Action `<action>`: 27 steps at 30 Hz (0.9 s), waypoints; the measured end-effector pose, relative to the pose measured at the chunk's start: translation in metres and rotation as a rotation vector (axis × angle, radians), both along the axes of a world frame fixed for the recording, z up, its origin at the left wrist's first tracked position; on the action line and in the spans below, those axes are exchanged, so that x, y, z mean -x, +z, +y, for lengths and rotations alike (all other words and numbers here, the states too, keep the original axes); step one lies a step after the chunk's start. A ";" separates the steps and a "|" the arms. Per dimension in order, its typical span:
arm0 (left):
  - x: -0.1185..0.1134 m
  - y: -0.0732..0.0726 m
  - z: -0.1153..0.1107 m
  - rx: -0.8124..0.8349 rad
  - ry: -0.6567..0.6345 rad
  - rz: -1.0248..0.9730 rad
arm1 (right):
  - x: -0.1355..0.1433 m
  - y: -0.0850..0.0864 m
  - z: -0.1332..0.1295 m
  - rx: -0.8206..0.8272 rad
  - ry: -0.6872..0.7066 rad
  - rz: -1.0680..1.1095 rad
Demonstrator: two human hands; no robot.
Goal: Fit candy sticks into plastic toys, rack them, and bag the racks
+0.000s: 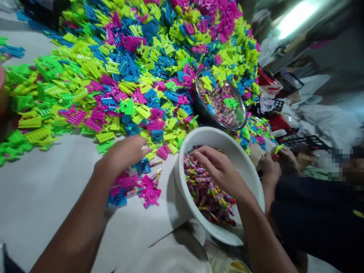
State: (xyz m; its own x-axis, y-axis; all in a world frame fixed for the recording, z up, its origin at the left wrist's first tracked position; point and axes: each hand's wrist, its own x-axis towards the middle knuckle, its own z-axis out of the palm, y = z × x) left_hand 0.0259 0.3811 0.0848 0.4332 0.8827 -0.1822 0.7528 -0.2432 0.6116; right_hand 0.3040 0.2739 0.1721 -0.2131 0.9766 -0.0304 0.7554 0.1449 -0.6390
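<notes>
head view: right hand (pixel 218 168) dips, fingers curled, into the white basin (pixel 182 182) of wrapped candies (pixel 206 197); whether it grips one, i cannot tell. left hand (pixel 123 153) rests open on a few plastic pieces (pixel 142 187). beyond, the huge bright heap (pixel 136 64) lies unsorted.

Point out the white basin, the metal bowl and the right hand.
white basin (pixel 182 159): head view, left rim.
metal bowl (pixel 199 104): head view, left outer wall.
right hand (pixel 218 168): head view, back of hand.

No legible text or labels anywhere (wrappers too blurred)
</notes>
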 end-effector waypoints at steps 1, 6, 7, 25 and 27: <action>-0.006 -0.003 -0.002 -0.008 -0.020 0.108 | -0.006 -0.004 0.003 0.015 -0.018 -0.090; -0.032 -0.010 -0.013 -0.019 -0.062 0.212 | -0.016 -0.030 0.007 0.181 0.163 -0.598; -0.034 -0.012 -0.013 -0.012 -0.062 0.195 | -0.014 -0.034 0.006 0.208 0.196 -0.690; -0.008 0.010 0.003 0.283 0.013 -0.971 | -0.019 -0.008 0.006 0.159 0.112 -0.524; -0.018 0.019 -0.005 0.332 0.028 -1.075 | -0.017 0.001 0.005 0.107 0.068 -0.299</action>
State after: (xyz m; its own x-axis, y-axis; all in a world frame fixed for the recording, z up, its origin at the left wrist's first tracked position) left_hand 0.0438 0.3765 0.1037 0.4877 0.8718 0.0459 -0.2013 0.0612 0.9776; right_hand 0.3207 0.2787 0.1727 -0.2436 0.9482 -0.2037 0.9029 0.1451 -0.4046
